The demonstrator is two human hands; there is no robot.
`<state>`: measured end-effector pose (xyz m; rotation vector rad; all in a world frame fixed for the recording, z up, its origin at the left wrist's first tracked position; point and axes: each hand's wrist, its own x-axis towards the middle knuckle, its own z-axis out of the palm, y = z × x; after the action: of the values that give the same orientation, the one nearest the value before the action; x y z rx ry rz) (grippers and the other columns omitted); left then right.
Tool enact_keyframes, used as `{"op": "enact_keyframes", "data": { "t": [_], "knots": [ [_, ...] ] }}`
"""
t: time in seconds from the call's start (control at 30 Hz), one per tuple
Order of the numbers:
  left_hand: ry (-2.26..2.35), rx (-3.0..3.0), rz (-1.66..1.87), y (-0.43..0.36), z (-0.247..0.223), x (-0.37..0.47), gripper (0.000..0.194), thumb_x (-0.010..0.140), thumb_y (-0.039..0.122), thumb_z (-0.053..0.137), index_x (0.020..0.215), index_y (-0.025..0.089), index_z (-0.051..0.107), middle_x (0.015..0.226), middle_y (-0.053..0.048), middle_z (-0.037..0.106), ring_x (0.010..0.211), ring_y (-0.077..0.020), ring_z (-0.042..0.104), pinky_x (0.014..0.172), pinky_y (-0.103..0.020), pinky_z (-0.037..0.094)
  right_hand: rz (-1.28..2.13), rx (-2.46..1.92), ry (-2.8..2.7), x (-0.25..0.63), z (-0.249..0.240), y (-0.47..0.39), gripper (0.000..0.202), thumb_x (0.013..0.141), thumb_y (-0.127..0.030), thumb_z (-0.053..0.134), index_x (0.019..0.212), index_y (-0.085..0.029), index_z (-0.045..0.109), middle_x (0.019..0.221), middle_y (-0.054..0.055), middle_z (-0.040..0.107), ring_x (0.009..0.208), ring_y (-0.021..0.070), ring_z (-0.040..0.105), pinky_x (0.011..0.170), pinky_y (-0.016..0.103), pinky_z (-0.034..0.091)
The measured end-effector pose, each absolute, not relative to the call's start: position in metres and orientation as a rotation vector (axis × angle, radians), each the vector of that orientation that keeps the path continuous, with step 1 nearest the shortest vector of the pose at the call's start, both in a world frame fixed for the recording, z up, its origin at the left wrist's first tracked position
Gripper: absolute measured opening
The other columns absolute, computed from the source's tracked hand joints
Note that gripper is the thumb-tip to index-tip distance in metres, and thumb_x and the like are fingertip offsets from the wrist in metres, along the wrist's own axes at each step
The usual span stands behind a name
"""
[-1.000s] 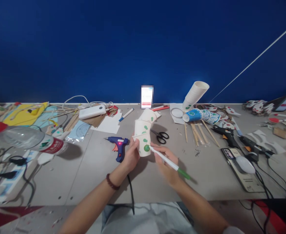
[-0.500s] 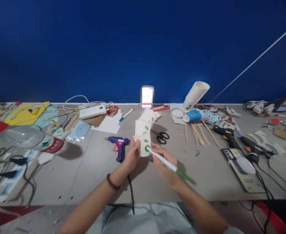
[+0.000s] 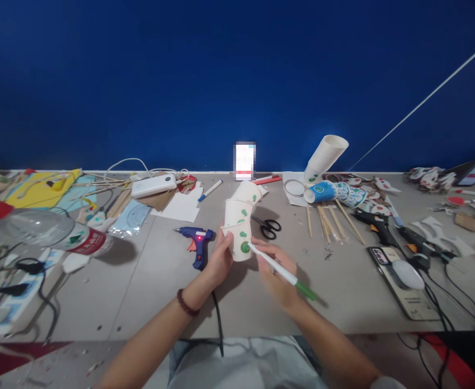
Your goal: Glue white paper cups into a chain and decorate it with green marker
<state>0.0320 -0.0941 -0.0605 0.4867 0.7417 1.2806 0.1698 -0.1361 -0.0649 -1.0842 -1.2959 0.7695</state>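
Joined white paper cups (image 3: 238,215) with green spots form a bent column above the middle of the table. My left hand (image 3: 220,258) is closed around the left side of the lowest cup. A white marker with a green end (image 3: 278,268) is pinched in my right hand (image 3: 278,275). Its tip is at the right edge of a large green dot on the lowest cup; whether it touches I cannot tell. A blue glue gun (image 3: 197,241) with a lit red light lies left of my left hand. Black-handled scissors (image 3: 269,229) lie right of the cups.
On the left are a plastic bottle (image 3: 67,232) and a power strip (image 3: 26,294). To the right are a tilted stack of white cups (image 3: 327,155), blue patterned cups (image 3: 322,191), wooden sticks (image 3: 325,222), black glue guns (image 3: 375,226) and a phone (image 3: 403,292) with a white mouse on it.
The marker and my right hand have shifted slightly right, and the tip has moved from inside the green dot to its right edge. The dot looks more filled. My left hand stays put.
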Motion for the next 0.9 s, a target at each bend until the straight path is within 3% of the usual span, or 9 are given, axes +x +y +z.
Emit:
{"op": "enact_keyframes", "data": {
  "t": [0.4, 0.8, 0.9],
  "knots": [
    [0.746, 0.516, 1.297, -0.093, -0.063, 0.0317, 0.063, 0.08, 0.038, 0.072, 0.137, 0.026, 0.047, 0.123, -0.007, 0.066, 0.103, -0.0222, 0.064, 0.09, -0.034, 0.049, 0.728, -1.07, -1.321, 0.1685, -0.0645, -0.134, 0.013, 0.085, -0.02, 0.063, 0.093, -0.025, 0.072, 0.107, 0.01, 0.076, 0.103, 0.0278, 0.072, 0.088, 0.047, 0.061],
    [0.766, 0.527, 1.28, -0.0911, -0.0664, 0.0295, 0.066, 0.08, 0.04, 0.071, 0.14, 0.028, 0.045, 0.125, -0.006, 0.065, 0.109, -0.0212, 0.061, 0.09, -0.032, 0.049, 0.84, -1.007, -1.41, 0.1726, -0.0659, -0.1345, 0.011, 0.084, -0.024, 0.063, 0.091, -0.022, 0.072, 0.104, 0.011, 0.076, 0.116, 0.0336, 0.065, 0.092, 0.053, 0.057],
    [0.78, 0.537, 1.271, -0.0907, -0.0646, 0.0293, 0.067, 0.08, 0.04, 0.072, 0.14, 0.027, 0.044, 0.124, -0.006, 0.065, 0.11, -0.0208, 0.061, 0.092, -0.032, 0.048, 0.863, -1.026, -1.38, 0.173, -0.0675, -0.1352, 0.011, 0.085, -0.024, 0.063, 0.092, -0.022, 0.071, 0.108, 0.012, 0.075, 0.116, 0.0315, 0.065, 0.092, 0.049, 0.057]
  ]
}}
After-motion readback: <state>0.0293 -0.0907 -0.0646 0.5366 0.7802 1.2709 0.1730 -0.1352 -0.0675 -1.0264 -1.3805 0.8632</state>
